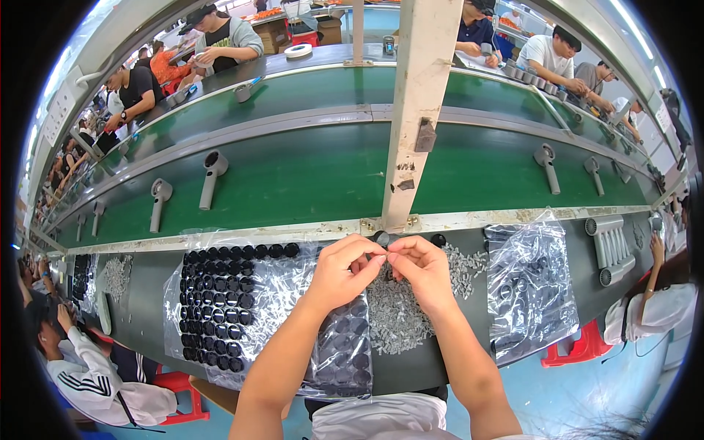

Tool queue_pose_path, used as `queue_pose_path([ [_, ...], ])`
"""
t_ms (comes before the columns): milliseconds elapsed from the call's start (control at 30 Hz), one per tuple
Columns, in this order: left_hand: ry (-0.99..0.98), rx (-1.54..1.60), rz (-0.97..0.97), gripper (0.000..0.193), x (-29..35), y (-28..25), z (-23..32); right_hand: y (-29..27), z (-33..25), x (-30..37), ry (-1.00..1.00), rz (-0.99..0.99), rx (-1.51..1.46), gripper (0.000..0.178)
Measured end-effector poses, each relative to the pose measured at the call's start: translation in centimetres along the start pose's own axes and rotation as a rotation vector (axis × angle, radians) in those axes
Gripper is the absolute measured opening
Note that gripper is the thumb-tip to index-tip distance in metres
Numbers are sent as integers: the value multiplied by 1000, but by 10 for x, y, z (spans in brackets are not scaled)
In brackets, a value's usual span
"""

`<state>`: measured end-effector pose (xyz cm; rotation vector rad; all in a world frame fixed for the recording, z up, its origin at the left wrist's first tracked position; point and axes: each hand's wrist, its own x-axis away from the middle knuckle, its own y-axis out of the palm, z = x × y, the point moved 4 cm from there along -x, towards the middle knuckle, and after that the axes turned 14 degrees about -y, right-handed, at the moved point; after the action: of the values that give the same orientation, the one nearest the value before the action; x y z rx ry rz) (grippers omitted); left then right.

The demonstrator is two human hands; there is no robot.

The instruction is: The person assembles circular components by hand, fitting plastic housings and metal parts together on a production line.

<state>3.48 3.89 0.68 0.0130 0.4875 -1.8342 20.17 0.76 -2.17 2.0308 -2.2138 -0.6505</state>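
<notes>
My left hand [339,273] and my right hand [424,273] meet over the middle of the dark worktable, thumbs and fingertips pinched together. Whatever they hold between them is too small and covered to make out. Just beyond the fingertips a small dark grey round part [382,238] shows; whether I touch it cannot be seen. Beneath my hands spreads a heap of small grey plastic pieces [398,323]. A black round cap [438,240] lies past my right hand. To the left, black round caps [214,299] sit in rows on clear plastic film [275,312].
A clear plastic bag [532,293] with dark parts lies at right, near grey tubular handles [610,249]. Beyond the table, a green conveyor [308,172] carries grey fan-like bodies [213,180]. An upright white post [419,110] stands ahead. People work on both sides and across.
</notes>
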Motion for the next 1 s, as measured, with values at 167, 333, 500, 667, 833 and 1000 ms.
queue_pose_path([
  [167,-21,-15,6,9,0,-1,2,-1,1,0,-8,-1,13,12],
  [333,-26,-17,6,10,0,0,-1,-4,5,0,-29,-42,52,15],
  [500,-28,-20,11,12,0,0,-2,-3,5,0,-26,-44,54,16],
  [667,-56,-7,-8,13,0,1,-5,-2,4,1,-33,-51,77,18],
  [833,-64,-3,-13,15,0,1,-6,-1,4,1,-46,-55,80,18],
  [1000,-38,-4,-2,16,-1,0,-7,-2,5,1,-45,-58,77,19],
])
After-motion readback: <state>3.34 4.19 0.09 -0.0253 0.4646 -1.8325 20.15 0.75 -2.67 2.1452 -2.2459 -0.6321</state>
